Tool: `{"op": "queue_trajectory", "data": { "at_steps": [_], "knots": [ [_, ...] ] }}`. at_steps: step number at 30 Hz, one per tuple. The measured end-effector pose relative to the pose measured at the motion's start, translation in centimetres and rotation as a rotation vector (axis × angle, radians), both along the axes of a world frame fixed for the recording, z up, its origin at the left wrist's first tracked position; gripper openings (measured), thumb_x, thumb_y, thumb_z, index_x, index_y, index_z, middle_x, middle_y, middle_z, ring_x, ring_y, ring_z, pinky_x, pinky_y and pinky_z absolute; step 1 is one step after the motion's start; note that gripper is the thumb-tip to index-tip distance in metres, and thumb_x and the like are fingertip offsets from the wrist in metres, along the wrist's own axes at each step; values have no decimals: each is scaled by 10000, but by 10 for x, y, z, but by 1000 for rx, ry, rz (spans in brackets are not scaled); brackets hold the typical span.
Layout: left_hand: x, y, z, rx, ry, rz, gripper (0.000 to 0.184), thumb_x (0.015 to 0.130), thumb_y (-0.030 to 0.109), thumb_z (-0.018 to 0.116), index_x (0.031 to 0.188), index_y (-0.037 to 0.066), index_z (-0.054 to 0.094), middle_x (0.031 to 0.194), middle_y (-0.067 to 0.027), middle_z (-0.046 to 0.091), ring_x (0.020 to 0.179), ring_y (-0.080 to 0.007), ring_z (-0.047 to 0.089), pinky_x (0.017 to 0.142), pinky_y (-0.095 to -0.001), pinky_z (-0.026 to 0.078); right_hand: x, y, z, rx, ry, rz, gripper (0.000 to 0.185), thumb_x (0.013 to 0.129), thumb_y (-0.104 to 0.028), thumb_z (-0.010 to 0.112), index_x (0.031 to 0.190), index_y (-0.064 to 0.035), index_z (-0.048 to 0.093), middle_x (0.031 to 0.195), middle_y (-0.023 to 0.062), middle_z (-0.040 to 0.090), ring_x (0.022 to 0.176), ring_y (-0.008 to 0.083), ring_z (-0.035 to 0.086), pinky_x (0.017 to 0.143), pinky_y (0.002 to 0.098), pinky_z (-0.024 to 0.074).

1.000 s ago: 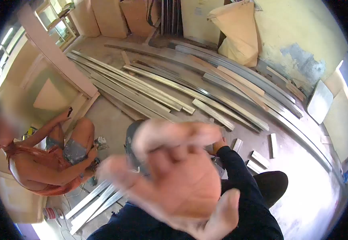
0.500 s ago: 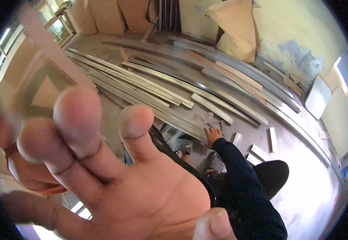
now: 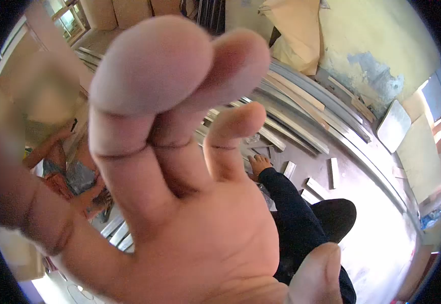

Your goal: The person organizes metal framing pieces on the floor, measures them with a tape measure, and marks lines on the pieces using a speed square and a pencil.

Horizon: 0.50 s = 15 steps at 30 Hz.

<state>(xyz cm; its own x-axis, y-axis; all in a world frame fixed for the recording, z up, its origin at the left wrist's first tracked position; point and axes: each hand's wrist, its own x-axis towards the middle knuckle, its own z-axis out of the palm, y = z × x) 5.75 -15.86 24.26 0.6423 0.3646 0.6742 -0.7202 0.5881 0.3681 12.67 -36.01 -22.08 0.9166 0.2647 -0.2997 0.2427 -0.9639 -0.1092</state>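
Observation:
My left hand (image 3: pixel 195 238) fills the middle of the view, very near the camera. Its palm faces me, and its fingers are apart and slightly bent around nothing. A thumb tip with its nail shows at the lower right. Beyond it, at the end of a dark sleeve (image 3: pixel 294 195), my right hand (image 3: pixel 259 166) is low over the floor with fingers stretched out. It is close to the metal profiles (image 3: pixel 294 134); whether it touches one is unclear. Short cut metal pieces (image 3: pixel 333 173) lie to the right of that hand. Much of the floor is hidden behind my left hand.
Long boards and profiles run along the wall, under a hanging tan sheet (image 3: pixel 294 35). A pale panel (image 3: pixel 394 125) leans at the right. On the left another person (image 3: pixel 68 172) sits low, partly covered by my fingers. Several bright metal lengths (image 3: pixel 119 234) lie nearby.
My left hand has moved up and to the right and looks larger, covering more of the profiles. The view has shifted slightly, and more of the other person's body now shows at the left.

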Motion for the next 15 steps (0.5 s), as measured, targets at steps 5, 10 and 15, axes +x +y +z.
{"op": "queue_trajectory", "data": {
  "at_steps": [5, 10, 15],
  "knots": [
    [-6, -14, -5, 14, -6, -61, 903, 602, 13, 643, 1367, 28, 163, 1147, -157, 468, 1065, -246, 494, 912, -349, 362, -2, 5, 12, 23, -28, -14, 813, 714, -410, 690, 1374, -110, 324, 1247, 181, 465, 1219, 320, 404, 1007, 474, 319],
    [-14, -20, -9, 55, -18, -129, 909, 598, 24, 647, 1367, 32, 162, 1141, -150, 476, 1064, -241, 493, 907, -343, 358, -2, 1, 1, -3, -37, -5, 844, 702, -442, 694, 1376, -99, 320, 1269, 192, 452, 1211, 348, 407, 1025, 472, 314],
    [-22, -27, -16, 100, -46, -163, 915, 594, 35, 650, 1368, 36, 161, 1135, -144, 484, 1063, -237, 492, 903, -337, 355, 2, -4, -8, 0, -13, -19, 850, 700, -449, 693, 1378, -100, 318, 1277, 195, 446, 1216, 353, 401, 1027, 471, 312]
  ]
}}
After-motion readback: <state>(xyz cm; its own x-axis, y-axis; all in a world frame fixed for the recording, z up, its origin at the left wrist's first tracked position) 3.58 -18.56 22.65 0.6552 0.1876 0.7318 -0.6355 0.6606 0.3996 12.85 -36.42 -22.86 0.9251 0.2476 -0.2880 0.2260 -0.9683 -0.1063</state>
